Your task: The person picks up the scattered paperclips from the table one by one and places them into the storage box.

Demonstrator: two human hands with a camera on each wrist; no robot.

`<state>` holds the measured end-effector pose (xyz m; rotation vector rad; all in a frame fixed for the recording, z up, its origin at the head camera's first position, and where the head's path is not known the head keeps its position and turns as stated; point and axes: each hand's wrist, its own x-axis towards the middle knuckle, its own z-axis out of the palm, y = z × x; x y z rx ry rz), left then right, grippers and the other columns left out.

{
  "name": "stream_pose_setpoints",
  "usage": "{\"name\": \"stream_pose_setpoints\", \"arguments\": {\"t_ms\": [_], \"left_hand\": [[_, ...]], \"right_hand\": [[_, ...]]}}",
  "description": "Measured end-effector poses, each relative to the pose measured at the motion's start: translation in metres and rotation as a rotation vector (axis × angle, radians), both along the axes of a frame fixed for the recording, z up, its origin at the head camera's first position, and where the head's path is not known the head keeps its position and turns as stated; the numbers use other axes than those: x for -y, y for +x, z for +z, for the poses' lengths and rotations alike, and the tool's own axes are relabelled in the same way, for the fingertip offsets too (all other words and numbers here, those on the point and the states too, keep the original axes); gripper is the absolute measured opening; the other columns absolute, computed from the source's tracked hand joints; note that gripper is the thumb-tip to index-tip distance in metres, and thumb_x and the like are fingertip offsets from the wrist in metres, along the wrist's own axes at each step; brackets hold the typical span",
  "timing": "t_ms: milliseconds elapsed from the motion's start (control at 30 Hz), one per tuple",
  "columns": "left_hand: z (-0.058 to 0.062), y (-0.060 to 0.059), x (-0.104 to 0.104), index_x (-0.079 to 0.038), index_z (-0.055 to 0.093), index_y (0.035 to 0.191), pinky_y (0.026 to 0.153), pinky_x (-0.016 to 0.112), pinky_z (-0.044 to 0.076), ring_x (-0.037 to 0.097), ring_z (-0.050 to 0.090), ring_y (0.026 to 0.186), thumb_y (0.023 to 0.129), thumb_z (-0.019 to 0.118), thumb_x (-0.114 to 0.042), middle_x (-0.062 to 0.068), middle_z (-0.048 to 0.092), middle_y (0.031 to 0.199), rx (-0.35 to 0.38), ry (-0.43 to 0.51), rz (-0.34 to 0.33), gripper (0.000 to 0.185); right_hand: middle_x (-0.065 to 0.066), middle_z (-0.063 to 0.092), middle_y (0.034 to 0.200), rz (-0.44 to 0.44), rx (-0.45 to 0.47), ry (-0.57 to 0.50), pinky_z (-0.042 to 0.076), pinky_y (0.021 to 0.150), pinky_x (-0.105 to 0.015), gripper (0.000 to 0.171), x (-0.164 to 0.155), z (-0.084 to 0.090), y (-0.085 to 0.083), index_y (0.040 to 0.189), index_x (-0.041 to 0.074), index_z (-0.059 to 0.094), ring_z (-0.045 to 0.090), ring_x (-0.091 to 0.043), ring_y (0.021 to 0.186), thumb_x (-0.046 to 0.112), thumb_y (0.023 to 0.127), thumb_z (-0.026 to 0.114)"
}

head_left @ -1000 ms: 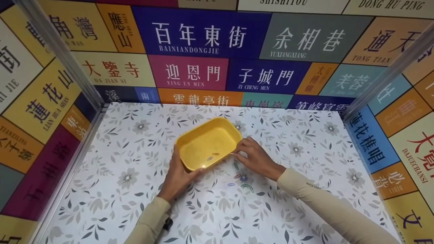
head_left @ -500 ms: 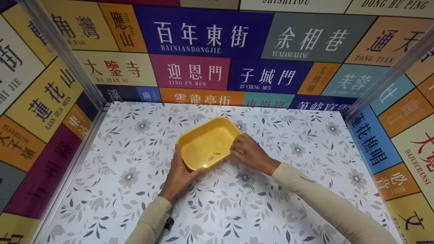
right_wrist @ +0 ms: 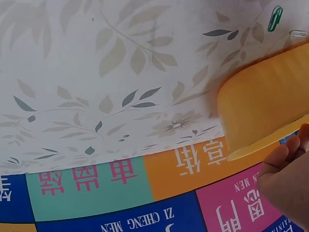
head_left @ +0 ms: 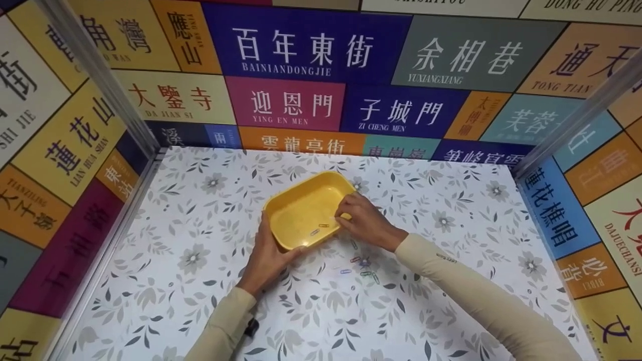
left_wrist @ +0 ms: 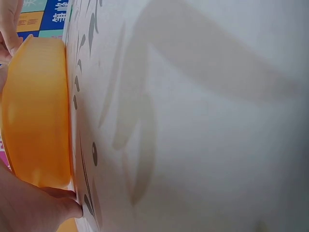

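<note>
A yellow plastic box (head_left: 296, 213) stands at an angle on the table in the head view. My left hand (head_left: 266, 260) grips its near left corner, thumb along the front side; the left wrist view shows this hand (left_wrist: 34, 203) low against the box wall (left_wrist: 38, 116). Over the box's right rim, my right hand (head_left: 363, 220) pinches a small pale paper clip, mostly hidden by the fingers. Inside the box lie an orange paper clip (head_left: 324, 225) and a bluish paper clip (head_left: 315, 232).
Several loose paper clips lie on the table in front of the box, among them a red one (head_left: 355, 259), a blue one (head_left: 346, 271) and a green one (head_left: 354, 244). A flower-patterned cloth (head_left: 200, 301) covers the table. Colourful sign-covered walls (head_left: 286, 108) enclose its back and sides.
My right hand has moved left and slightly away from me, bringing the pinched clip from outside the right rim to over the box. The left hand keeps its hold on the box.
</note>
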<state>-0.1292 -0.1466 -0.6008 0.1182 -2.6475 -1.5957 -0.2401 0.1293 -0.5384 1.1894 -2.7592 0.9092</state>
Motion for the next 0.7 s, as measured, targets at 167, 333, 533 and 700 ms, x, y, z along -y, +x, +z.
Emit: {"name": "stream_pose_setpoints", "arguments": {"t_ms": [167,333,533,700], "left_hand": [[0.000,0.000,0.001,-0.020,-0.004,0.178,0.135,0.052,0.021,0.036,0.023,0.166,0.084,0.096,-0.045,0.017,0.016,0.182,0.004,-0.008,-0.003,0.140],[0.001,0.000,0.001,-0.017,-0.006,0.178,0.135,0.053,0.022,0.038,0.023,0.166,0.085,0.095,-0.047,0.019,0.015,0.182,0.012,-0.023,-0.007,0.140],[0.001,-0.001,0.000,-0.018,-0.006,0.178,0.135,0.052,0.022,0.035,0.022,0.166,0.084,0.095,-0.050,0.018,0.016,0.182,0.024,-0.022,-0.004,0.142],[0.000,-0.001,0.000,-0.020,-0.006,0.178,0.135,0.051,0.022,0.034,0.024,0.166,0.083,0.096,-0.051,0.017,0.017,0.182,0.028,-0.016,0.001,0.142]], "right_hand": [[-0.007,0.070,0.108,0.009,0.009,0.031,0.053,0.103,-0.047,0.010,0.005,-0.002,-0.003,0.104,0.002,0.085,0.061,-0.027,0.108,0.009,0.103,0.077],[-0.008,0.071,0.107,0.024,-0.002,0.035,0.053,0.100,-0.046,0.011,0.009,-0.002,-0.006,0.103,0.002,0.085,0.060,-0.027,0.106,0.008,0.103,0.076],[-0.007,0.072,0.105,0.032,-0.018,0.059,0.053,0.098,-0.045,0.011,0.016,-0.001,-0.009,0.101,0.003,0.084,0.058,-0.026,0.104,0.009,0.102,0.076],[-0.006,0.072,0.106,0.021,0.015,0.103,0.052,0.099,-0.044,0.012,0.020,0.001,-0.009,0.103,0.004,0.084,0.058,-0.026,0.105,0.011,0.103,0.075]]}}
